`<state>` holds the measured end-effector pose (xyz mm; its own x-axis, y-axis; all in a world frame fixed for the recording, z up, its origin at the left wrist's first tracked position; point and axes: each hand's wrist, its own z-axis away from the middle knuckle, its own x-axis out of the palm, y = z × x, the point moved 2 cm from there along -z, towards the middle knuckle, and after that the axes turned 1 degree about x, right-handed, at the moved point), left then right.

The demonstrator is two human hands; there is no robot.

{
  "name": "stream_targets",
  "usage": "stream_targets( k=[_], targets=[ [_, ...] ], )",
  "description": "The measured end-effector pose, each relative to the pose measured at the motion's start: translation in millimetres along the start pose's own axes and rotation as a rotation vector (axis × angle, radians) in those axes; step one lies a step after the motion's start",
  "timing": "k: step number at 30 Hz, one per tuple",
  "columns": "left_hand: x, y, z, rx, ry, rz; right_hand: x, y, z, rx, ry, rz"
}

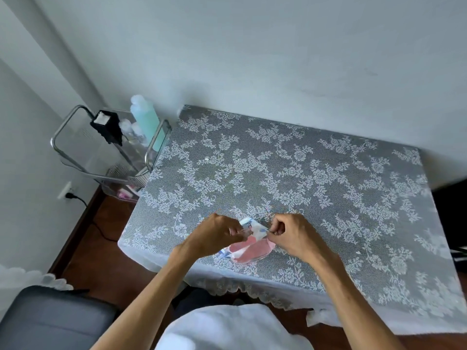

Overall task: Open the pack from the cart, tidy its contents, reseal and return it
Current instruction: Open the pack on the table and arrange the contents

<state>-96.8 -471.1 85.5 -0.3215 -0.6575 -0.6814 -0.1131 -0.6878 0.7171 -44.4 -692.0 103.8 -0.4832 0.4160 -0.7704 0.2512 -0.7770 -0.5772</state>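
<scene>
A small pink, white and blue printed pack [249, 245] lies on the lace-covered table [303, 173] near its front edge. My left hand [214, 233] pinches the pack's top edge from the left. My right hand [290, 233] pinches the same edge from the right, fingers curled tight. The two hands are a short way apart with the pack's mouth between them; its contents are hidden. The clear cart [108, 150] with metal handles stands to the left of the table.
On the cart stand a pale green bottle [146, 120], a black box [106, 126] and small clear items. A wall socket with a black cable [69, 195] is low on the left wall. A grey cushioned seat [50, 319] sits at the lower left.
</scene>
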Motion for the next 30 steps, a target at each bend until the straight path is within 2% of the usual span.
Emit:
stream_targets(
  k=[3,7,14,22,30],
  targets=[
    [0.1,-11.8,7.6,-0.077,-0.055,0.13,-0.4,5.7,-1.3,0.01,-0.015,0.002],
    [0.4,-12.7,6.8,-0.089,-0.029,0.206,5.1,3.2,-9.8,-0.045,-0.118,0.024],
    [-3.5,-4.7,4.1,-0.078,-0.035,0.188,10.4,-0.3,-16.6,-0.036,-0.181,-0.041],
    [-16.9,-11.7,15.6,-0.147,-0.211,0.289,3.5,4.1,-16.3,0.008,-0.17,-0.138],
    [-10.4,-13.4,13.8,-0.141,-0.101,0.257,10.0,12.7,-8.9,0.021,-0.167,-0.156]
  ],
)
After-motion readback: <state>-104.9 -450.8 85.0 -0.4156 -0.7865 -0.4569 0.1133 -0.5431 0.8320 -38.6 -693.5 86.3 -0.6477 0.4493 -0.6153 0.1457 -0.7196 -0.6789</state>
